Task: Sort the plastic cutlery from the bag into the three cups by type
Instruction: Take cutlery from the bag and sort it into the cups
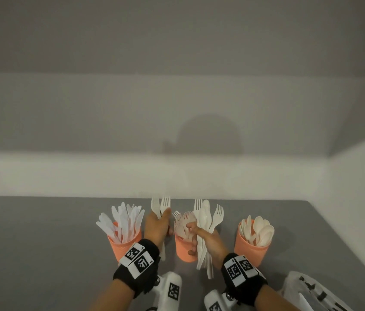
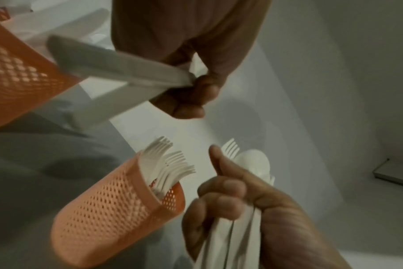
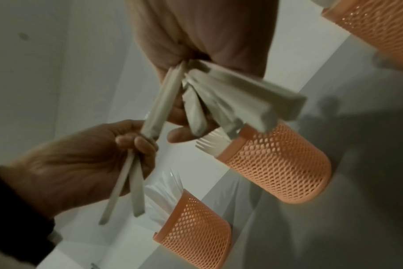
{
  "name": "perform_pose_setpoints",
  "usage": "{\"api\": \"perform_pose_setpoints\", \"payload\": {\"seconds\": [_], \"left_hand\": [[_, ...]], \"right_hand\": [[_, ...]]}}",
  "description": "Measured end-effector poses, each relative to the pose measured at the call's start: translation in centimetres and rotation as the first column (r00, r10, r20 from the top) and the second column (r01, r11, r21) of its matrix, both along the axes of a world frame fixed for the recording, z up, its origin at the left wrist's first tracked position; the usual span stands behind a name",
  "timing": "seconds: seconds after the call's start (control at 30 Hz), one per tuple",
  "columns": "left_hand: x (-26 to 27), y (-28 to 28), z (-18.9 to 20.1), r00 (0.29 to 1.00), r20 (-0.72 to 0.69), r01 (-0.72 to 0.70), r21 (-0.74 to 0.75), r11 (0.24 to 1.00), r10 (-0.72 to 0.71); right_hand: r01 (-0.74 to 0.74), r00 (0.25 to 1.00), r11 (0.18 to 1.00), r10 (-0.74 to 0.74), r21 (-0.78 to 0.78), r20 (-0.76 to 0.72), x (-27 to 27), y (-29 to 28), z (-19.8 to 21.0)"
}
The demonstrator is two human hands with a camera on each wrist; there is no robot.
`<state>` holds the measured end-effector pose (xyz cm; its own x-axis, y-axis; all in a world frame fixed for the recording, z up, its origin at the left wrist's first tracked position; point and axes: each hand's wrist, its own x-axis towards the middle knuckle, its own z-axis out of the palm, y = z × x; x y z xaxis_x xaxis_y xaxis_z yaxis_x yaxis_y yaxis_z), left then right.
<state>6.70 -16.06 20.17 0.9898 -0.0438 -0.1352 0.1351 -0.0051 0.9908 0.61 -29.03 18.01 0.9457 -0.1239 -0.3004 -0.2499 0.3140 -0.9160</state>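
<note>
Three orange mesh cups stand in a row on the grey table: knives cup on the left, forks cup in the middle, spoons cup on the right. My left hand is raised between the knives cup and the forks cup and grips a white fork with a second white piece beside it. My right hand hovers over the forks cup and grips a bundle of forks and spoons. The bundle's handles fan out below the fist.
A clear plastic bag lies at the front right of the table, beside my right wrist. A white wall runs behind the cups and along the table's right side. Bare grey tabletop stretches to the left of the knives cup.
</note>
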Motion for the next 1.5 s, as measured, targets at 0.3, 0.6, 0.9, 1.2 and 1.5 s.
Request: {"api": "perform_pose_setpoints", "payload": {"seconds": [0.3, 0.6, 0.9, 1.2, 1.5], "left_hand": [[-1.3, -0.2, -1.6, 0.818, -0.178, 0.513, -0.206, 0.833, -0.548], [-0.6, -0.1, -0.7, 0.954, -0.152, 0.244, -0.1, 0.965, -0.257], [-0.3, 1.3, 1.9, 0.999, 0.049, 0.005, -0.083, 0.997, -0.001], [-2.4, -3.0, -0.9, 0.983, 0.172, 0.025, 0.182, 0.983, -0.056], [-1.6, -2.3, 0.5, 0.992, 0.084, -0.093, -0.019, 0.995, 0.094]], "right_hand": [[-0.227, 0.974, 0.972, 0.227, 0.059, 0.002, -0.8, 1.0, 1.2], [-0.325, 0.946, 0.943, 0.322, -0.071, -0.046, -0.6, 1.1, 1.1], [-0.005, 1.0, 0.6, -0.001, -0.8, -0.007, 1.1, 0.6, 0.3], [0.12, 0.993, 0.431, -0.035, -0.894, 0.116, 0.2, 2.1, 1.6], [0.055, 0.997, 0.595, 0.014, -0.802, 0.079, 0.5, 1.7, 0.9]]}}
